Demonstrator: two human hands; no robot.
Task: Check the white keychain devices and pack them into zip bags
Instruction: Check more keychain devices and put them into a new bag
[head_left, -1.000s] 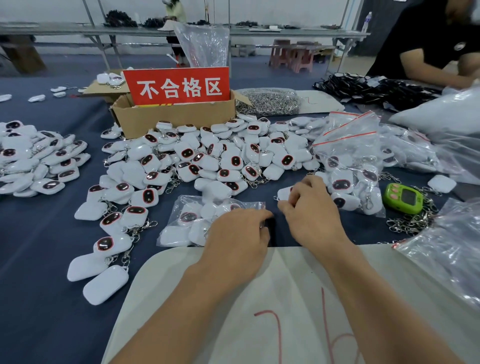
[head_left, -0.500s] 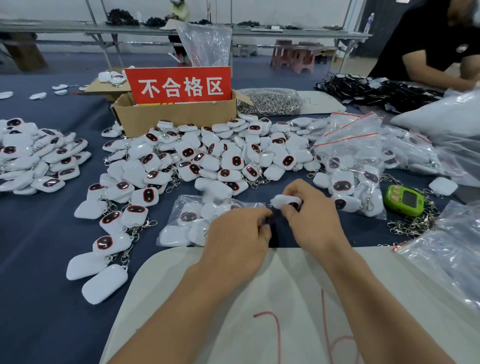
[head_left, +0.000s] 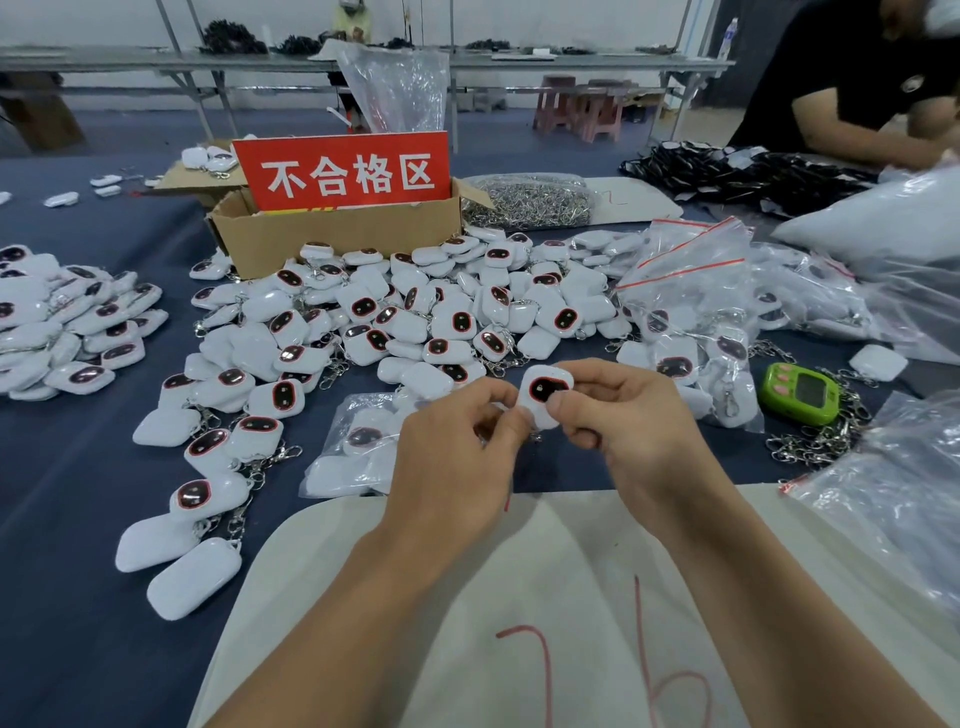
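At upper centre, a brown cardboard box carrying a red sign with white characters; to its right, a clear bag of silver metal chains. Across mid-frame, a loose heap of white keychain devices on the dark blue tablecloth, with a second heap at the left edge. At right, clear zip bags with red seal strips and a green handheld gadget among loose chains. In the lower half, a white sheet with red scrawl. Just behind the left hand, a filled clear zip bag, partly hidden by that hand. At centre, raised above the table: one white rounded-square keychain device, its red-rimmed black oval window facing the camera, slightly tilted. Pinched by the right hand, thumb on the front face, fingers curled behind. Gripped at the lower left corner by the left hand, fingers curled, fingertips against the casing.
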